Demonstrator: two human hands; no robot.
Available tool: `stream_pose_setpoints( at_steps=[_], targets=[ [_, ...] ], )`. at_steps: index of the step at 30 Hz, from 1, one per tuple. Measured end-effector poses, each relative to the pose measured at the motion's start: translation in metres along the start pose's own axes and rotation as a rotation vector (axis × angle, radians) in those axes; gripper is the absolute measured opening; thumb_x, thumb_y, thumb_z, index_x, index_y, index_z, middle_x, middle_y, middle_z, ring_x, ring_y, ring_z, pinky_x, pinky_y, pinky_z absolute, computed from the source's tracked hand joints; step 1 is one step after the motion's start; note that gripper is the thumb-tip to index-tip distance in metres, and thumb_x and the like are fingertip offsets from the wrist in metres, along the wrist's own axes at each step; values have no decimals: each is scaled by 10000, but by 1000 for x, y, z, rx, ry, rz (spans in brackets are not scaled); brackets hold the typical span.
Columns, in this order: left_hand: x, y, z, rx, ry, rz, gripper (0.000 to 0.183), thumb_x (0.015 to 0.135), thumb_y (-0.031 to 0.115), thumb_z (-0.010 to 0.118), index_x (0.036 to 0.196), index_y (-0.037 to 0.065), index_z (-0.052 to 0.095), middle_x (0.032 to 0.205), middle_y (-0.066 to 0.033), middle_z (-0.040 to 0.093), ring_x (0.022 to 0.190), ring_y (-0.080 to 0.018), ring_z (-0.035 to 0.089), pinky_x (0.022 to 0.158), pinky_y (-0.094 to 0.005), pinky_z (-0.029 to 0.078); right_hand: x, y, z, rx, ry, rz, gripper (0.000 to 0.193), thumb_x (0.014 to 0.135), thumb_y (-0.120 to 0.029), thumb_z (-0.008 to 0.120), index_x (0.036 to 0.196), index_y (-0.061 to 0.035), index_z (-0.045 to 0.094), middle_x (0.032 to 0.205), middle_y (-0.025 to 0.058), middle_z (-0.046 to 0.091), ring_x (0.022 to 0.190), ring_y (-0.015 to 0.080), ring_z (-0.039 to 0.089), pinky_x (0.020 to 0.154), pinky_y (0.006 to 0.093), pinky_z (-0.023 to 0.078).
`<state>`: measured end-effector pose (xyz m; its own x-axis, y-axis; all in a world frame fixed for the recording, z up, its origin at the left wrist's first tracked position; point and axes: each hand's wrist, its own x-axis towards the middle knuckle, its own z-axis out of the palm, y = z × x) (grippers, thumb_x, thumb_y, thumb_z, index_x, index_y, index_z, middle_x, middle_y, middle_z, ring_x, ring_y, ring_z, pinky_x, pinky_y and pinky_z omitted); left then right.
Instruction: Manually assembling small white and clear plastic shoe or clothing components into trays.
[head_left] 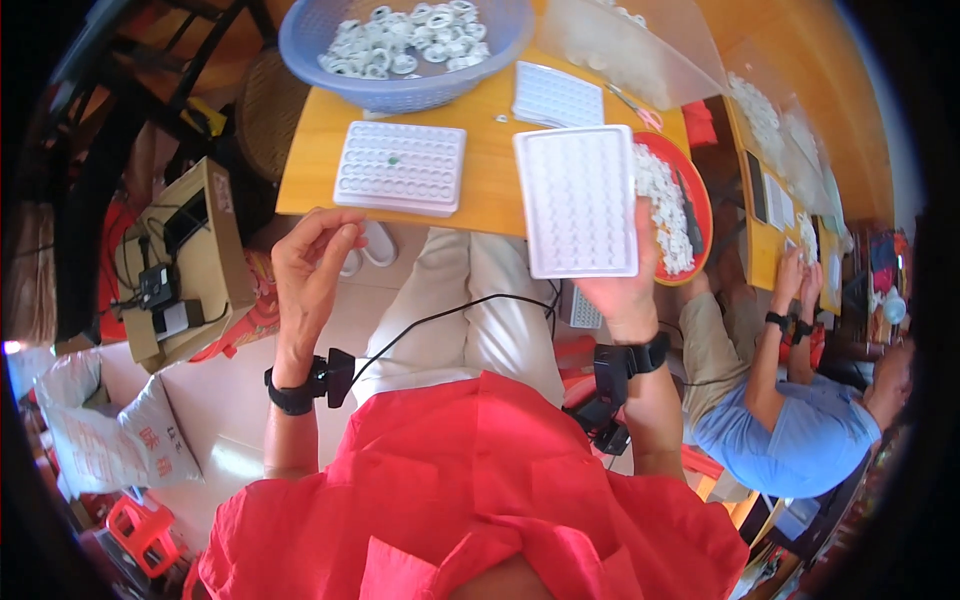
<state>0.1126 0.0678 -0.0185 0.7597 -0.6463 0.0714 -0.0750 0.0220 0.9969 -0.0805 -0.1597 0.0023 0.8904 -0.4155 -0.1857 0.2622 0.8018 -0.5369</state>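
My right hand (625,300) grips a white plastic tray (578,205) by its right and lower edges, above the table's near edge. Rows of small round shapes cover the tray, which is held up in front of me. My left hand (308,262) hovers just off the near edge at the left, its fingers curled and the thumb close to the index finger. Anything small between those fingertips cannot be made out. Closest to it, a similar white tray (400,165) lies on the table, apparently stacked, with a small green spot near its middle.
A blue basket (405,92) of white ring-shaped parts stands at the table's (490,190) far side. Nearby are more white trays (558,95), pink-handled scissors (640,110) and a red bowl (706,225) of small white pieces. A cardboard box (225,250) sits left; a co-worker (790,420) works at right.
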Motion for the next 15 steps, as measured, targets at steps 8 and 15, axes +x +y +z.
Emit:
stream_pose_setpoints(
  at_steps=[8, 15],
  targets=[
    [3, -13, -19, -54, 95, -3, 162, 867, 50, 544, 981, -44, 612, 855, -69, 609, 779, -131, 590, 733, -249, 472, 25, 7, -4, -1850, 73, -616, 628, 622, -224, 764, 1166, -39, 509, 1123, 166, 502, 1028, 321, 497, 868, 389, 395],
    [11, -20, -24, -50, 147, -21, 164, 866, 58, 549, 981, -37, 617, 854, -65, 616, 768, -116, 577, 732, -242, 464, 36, 15, -26, -2207, 100, -656, 635, 627, -244, 766, 1169, -33, 513, 1220, 210, 443, 1095, 381, 427, 897, 431, 360]
  ],
)
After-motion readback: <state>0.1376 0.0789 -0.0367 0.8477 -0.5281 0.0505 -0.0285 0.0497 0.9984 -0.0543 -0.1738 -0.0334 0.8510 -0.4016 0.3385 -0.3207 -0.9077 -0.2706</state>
